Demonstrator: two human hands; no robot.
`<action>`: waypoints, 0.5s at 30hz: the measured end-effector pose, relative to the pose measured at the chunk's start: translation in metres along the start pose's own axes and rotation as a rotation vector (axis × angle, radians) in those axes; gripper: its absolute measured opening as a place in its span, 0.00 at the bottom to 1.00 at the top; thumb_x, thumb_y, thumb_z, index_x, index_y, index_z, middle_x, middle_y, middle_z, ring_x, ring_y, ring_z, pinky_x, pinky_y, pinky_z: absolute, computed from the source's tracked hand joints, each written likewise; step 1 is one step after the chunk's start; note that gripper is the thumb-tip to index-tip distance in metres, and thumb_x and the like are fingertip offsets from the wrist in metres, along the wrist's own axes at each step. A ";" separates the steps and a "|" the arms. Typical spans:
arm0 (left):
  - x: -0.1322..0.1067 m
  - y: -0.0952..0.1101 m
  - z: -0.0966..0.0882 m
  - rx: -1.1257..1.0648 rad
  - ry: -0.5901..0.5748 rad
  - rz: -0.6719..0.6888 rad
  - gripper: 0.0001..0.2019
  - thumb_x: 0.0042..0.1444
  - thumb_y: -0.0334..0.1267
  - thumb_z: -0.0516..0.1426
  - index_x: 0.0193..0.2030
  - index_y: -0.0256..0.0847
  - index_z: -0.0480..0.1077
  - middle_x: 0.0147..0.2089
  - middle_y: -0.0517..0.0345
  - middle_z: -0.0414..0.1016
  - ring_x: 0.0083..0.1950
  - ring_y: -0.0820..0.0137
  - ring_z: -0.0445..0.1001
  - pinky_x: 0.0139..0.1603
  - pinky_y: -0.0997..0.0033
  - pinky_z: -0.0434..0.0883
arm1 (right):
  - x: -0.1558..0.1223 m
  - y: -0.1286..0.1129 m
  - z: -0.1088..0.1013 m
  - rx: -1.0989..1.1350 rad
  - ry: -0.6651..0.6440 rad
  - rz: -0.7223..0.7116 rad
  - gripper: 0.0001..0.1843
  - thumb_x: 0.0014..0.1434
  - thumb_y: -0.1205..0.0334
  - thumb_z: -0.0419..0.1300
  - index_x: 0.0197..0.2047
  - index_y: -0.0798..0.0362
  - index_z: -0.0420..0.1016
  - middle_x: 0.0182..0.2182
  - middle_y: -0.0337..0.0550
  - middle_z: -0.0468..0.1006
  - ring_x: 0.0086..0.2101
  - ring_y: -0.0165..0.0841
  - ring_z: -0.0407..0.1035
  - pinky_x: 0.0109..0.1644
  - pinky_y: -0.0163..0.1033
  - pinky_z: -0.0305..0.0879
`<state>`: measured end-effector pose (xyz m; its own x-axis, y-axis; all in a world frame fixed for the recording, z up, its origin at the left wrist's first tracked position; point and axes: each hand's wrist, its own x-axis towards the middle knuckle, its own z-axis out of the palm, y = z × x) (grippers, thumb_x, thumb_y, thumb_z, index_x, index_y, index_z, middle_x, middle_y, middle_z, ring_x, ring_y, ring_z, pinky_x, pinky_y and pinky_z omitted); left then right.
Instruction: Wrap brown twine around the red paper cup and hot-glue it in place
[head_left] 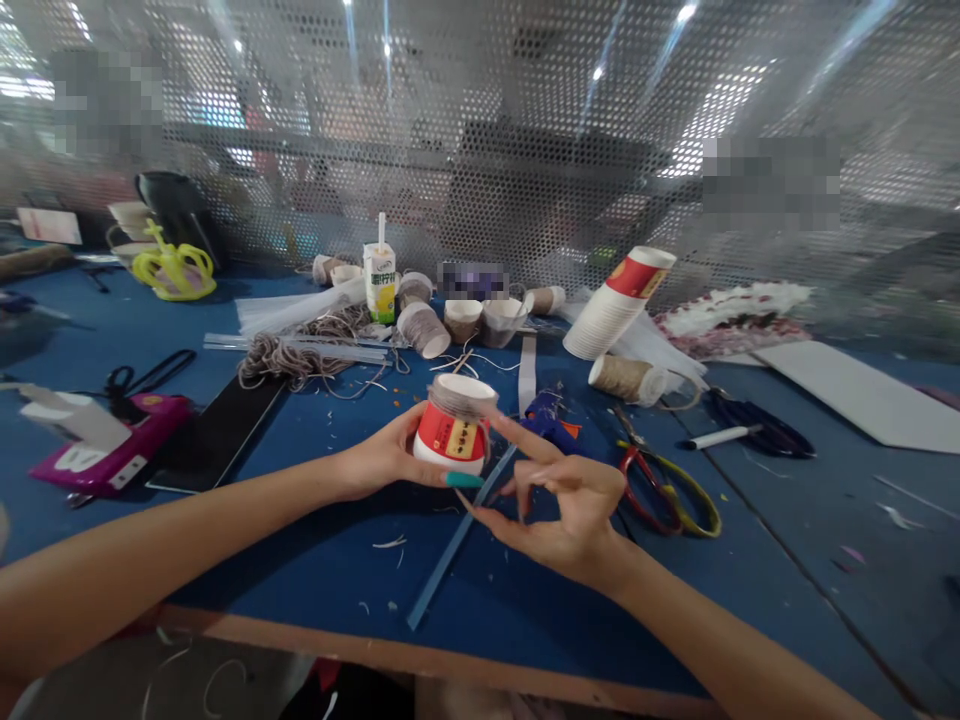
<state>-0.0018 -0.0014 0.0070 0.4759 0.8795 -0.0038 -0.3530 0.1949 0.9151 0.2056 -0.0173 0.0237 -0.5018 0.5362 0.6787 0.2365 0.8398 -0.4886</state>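
Note:
My left hand (382,455) is wrapped round a red and white paper cup (450,440), its teal thumbnail across the lower side. Greyish cord (459,398) is wound round the cup's upper end, just under the pale top. My right hand (570,500) is at the cup's right side. Its index finger reaches to the wound cord, the thumb points below the cup, and the other fingers are bent; a gap shows between index finger and thumb. Whether a loose cord end lies against that index finger I cannot tell. Beneath the hands lies a clear flat strip (442,580).
Scissors (667,490) and a blue glue gun (551,415) lie to the right. Behind stand a stack of paper cups (607,320), a drink carton (380,285) and several cord-wrapped cups. A cord heap (281,362) and a purple device (112,450) are left. Perforated metal (420,150) rises behind.

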 end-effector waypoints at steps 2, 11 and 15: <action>0.000 0.000 -0.002 -0.050 0.000 0.006 0.34 0.32 0.27 0.71 0.49 0.40 0.67 0.45 0.53 0.78 0.45 0.63 0.77 0.50 0.62 0.70 | 0.000 -0.004 -0.003 0.024 -0.103 0.028 0.19 0.53 0.69 0.64 0.32 0.46 0.53 0.45 0.50 0.80 0.13 0.20 0.53 0.15 0.33 0.58; 0.000 -0.003 -0.001 -0.016 0.052 -0.010 0.37 0.33 0.27 0.70 0.53 0.42 0.65 0.46 0.56 0.77 0.49 0.63 0.75 0.54 0.61 0.66 | -0.003 -0.006 -0.001 0.141 -0.101 0.115 0.19 0.57 0.73 0.56 0.41 0.45 0.50 0.56 0.54 0.72 0.16 0.20 0.57 0.21 0.34 0.63; 0.000 -0.002 0.003 0.010 0.093 0.012 0.35 0.33 0.26 0.70 0.51 0.42 0.64 0.48 0.56 0.75 0.50 0.63 0.74 0.54 0.60 0.66 | -0.004 -0.004 -0.002 0.116 -0.074 0.126 0.18 0.58 0.74 0.55 0.42 0.45 0.50 0.55 0.53 0.73 0.16 0.20 0.57 0.20 0.33 0.61</action>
<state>0.0016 -0.0028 0.0063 0.3949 0.9183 -0.0292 -0.3502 0.1798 0.9193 0.2086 -0.0231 0.0242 -0.5352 0.6251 0.5682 0.2055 0.7488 -0.6301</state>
